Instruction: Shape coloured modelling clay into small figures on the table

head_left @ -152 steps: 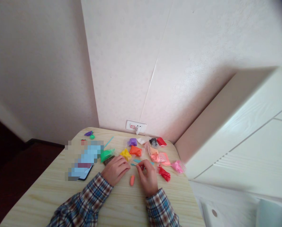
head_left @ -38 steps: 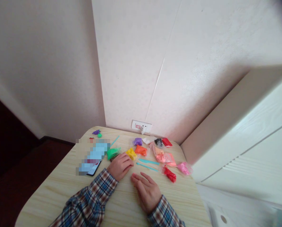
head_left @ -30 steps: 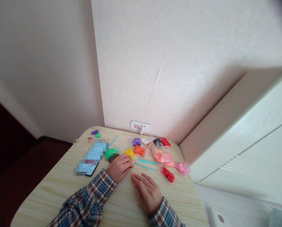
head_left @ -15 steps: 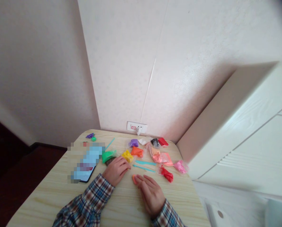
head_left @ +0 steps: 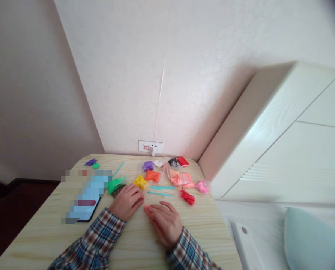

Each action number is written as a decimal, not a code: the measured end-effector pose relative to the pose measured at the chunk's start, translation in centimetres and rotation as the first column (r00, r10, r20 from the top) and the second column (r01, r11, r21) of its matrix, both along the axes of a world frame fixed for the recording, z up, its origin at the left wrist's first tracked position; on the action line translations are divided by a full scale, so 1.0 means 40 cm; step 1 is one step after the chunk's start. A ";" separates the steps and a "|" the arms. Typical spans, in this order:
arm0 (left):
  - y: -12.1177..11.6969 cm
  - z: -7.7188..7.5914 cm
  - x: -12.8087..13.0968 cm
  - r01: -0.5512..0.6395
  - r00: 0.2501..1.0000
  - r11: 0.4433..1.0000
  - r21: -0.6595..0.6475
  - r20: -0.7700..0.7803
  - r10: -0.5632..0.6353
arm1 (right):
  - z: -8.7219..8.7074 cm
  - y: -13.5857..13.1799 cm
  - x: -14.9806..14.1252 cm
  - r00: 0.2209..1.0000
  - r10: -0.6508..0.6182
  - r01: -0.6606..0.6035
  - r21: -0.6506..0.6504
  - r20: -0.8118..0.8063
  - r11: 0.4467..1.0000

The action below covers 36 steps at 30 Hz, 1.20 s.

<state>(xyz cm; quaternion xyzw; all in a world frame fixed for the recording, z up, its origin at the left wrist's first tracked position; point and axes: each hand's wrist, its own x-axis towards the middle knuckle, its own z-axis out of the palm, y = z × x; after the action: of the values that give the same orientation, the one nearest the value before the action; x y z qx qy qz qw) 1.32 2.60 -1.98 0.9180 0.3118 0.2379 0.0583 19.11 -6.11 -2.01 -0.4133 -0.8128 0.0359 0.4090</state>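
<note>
Orange clay piece [head_left: 146, 209]: small, soft roll, mostly hidden under flat fingertips; only its rounded end shows. Lies on the table [head_left: 49, 236] about mid-width, closer to the far edge than the near one.

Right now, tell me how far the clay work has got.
Done: small purple and green shapes sit at the table's far left corner. In hand: the right hand lies flat on an orange clay piece; the left hand rests by the yellow bag. Left: the other clay bags lie unused.
</note>
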 end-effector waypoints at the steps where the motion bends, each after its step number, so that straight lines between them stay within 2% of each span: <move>1: 0.001 -0.002 0.000 0.005 1.000 1.000 -0.003 0.000 -0.005 | 0.005 0.001 0.005 0.995 -0.030 0.026 -0.053 -0.090 0.998; 3: 0.004 -0.005 -0.001 0.013 1.000 1.000 -0.016 -0.004 -0.013 | 0.022 0.005 0.017 0.943 -0.121 0.065 -0.186 -0.309 0.980; 6: 0.009 -0.007 -0.001 0.031 0.999 0.999 -0.030 -0.008 -0.031 | 0.059 0.008 0.029 0.782 -0.233 0.034 -0.333 -0.579 0.942; 10: 0.015 -0.010 -0.004 0.043 0.999 0.998 -0.039 -0.007 -0.043 | 0.123 0.002 0.025 0.618 -0.200 -0.067 -0.305 -0.760 0.950; 15: 0.016 -0.010 -0.006 0.047 0.999 0.998 -0.040 0.001 -0.047 | 0.178 -0.018 0.018 0.582 -0.160 -0.134 -0.288 -0.797 0.948; 22: 0.017 -0.008 -0.005 0.039 0.999 0.998 -0.045 0.031 -0.037 | 0.184 -0.018 0.024 0.521 -0.179 -0.196 -0.321 -0.835 0.927; 25: 0.017 -0.008 -0.007 0.029 0.997 0.999 -0.046 0.073 -0.026 | 0.167 -0.006 0.036 0.520 -0.206 -0.195 -0.350 -0.829 0.916; 29: 0.009 0.001 -0.007 0.020 0.986 0.998 -0.051 0.165 -0.012 | 0.115 0.021 0.050 0.561 -0.250 -0.210 -0.428 -0.789 0.879; 33: -0.008 0.018 -0.002 0.031 0.954 0.997 -0.066 0.299 -0.010 | 0.071 0.056 0.037 0.692 -0.228 -0.251 -0.524 -0.685 0.814; 36: -0.016 0.026 0.003 0.040 0.928 0.994 -0.103 0.374 0.001 | 0.065 0.084 0.012 0.843 -0.181 -0.171 -0.572 -0.506 0.802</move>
<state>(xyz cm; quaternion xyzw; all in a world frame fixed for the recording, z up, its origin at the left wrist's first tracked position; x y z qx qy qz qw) 1.44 1.96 -0.93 0.8546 0.2983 0.3900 0.1688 19.59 -2.76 0.59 -0.4956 -0.6103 0.4027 0.4688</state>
